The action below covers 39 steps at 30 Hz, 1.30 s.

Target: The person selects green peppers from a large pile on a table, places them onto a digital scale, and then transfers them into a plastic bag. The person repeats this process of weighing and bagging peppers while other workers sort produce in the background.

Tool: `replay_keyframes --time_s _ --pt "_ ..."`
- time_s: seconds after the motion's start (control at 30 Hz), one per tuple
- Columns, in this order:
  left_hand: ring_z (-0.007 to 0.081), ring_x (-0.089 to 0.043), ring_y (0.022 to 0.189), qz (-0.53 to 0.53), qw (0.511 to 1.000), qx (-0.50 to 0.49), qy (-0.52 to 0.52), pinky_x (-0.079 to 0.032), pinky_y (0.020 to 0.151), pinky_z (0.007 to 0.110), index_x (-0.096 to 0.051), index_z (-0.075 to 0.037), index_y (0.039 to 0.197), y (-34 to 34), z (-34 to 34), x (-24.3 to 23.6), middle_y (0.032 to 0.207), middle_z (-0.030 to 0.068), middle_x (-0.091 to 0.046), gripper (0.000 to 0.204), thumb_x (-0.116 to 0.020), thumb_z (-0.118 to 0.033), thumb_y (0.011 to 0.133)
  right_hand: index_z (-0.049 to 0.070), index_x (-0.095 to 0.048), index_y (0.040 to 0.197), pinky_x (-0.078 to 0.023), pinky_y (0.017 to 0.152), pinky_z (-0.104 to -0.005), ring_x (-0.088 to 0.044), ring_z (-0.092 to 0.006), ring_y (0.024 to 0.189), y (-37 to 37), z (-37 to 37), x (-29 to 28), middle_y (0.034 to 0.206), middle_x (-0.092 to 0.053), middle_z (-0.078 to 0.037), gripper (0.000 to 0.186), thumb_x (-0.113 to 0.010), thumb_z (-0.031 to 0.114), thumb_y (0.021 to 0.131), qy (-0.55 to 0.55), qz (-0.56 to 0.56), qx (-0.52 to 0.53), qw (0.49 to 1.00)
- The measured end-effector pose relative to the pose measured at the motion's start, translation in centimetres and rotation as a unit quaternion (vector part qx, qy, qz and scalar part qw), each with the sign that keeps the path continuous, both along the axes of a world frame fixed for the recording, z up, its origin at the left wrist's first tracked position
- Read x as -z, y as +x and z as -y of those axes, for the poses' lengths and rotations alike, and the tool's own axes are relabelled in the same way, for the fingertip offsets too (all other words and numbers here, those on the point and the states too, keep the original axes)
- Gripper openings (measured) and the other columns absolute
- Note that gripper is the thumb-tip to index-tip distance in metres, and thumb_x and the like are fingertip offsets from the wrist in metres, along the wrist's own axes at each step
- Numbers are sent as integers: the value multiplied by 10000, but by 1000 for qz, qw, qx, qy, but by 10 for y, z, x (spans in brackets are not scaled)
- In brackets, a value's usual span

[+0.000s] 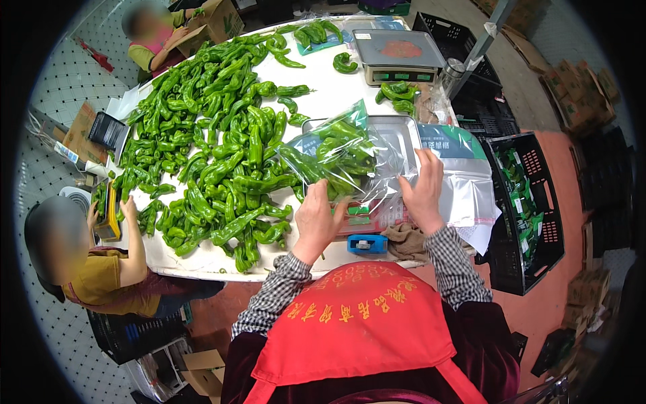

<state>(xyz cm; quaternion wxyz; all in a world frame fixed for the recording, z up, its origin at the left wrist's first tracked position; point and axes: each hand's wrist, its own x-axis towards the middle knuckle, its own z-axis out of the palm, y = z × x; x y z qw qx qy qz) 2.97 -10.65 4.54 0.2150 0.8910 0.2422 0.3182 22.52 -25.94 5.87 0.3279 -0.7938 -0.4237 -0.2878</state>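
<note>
A clear plastic bag of green peppers with a teal printed corner lies tilted over the metal tray of a scale. My left hand is closed on the bag's near edge, thumb and fingers pinching the film. On the right, my right hand curls round the loose film at the bag's other end, its thumb against the edge. Where the film passes between those fingers is hard to see. A large heap of loose green peppers lies left of the bag.
Flat printed bags lie right of the scale. A blue tape dispenser and a brown cloth are by the near edge. A black crate holds bagged peppers. Another scale stands behind. Two people work at the left.
</note>
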Motion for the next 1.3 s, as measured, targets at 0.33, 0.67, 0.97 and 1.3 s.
replay_keyframes --time_s 0.33,0.67,0.97,1.3 --pt "356 -675 683 -84 992 -86 -30 -513 583 461 -565 -88 1309 -56 -37 11 830 170 -695 517 -613 11 804 63 -580 1389 -504 615 -487 -667 -418 663 -3 34 20 739 -660 -258 443 -559 48 947 -184 -242 -41 952" --pt "289 -573 603 -4 977 12 -214 -483 603 380 -496 -57 1425 -115 -10 47 705 132 -559 497 -540 66 945 54 -407 1533 -526 703 -540 -682 -452 764 -90 77 58 873 -689 -265 655 -611 101 912 -237 -346 20 907" --pt "347 -665 626 -105 976 -1 -191 -492 560 446 -321 -34 1553 -80 -18 52 665 159 -611 729 -681 -146 929 47 -432 1506 -534 747 -514 -684 -426 875 -64 25 35 971 -673 -289 575 -591 69 953 -229 -319 54 918" --pt "26 -403 559 123 918 124 -355 -321 501 222 -646 -2 1253 -64 -77 -120 709 -51 -551 281 -461 -12 1040 33 -589 1413 -436 519 -213 -567 -71 624 -36 -24 -113 751 -613 -14 396 -392 53 1070 166 -523 -208 810"
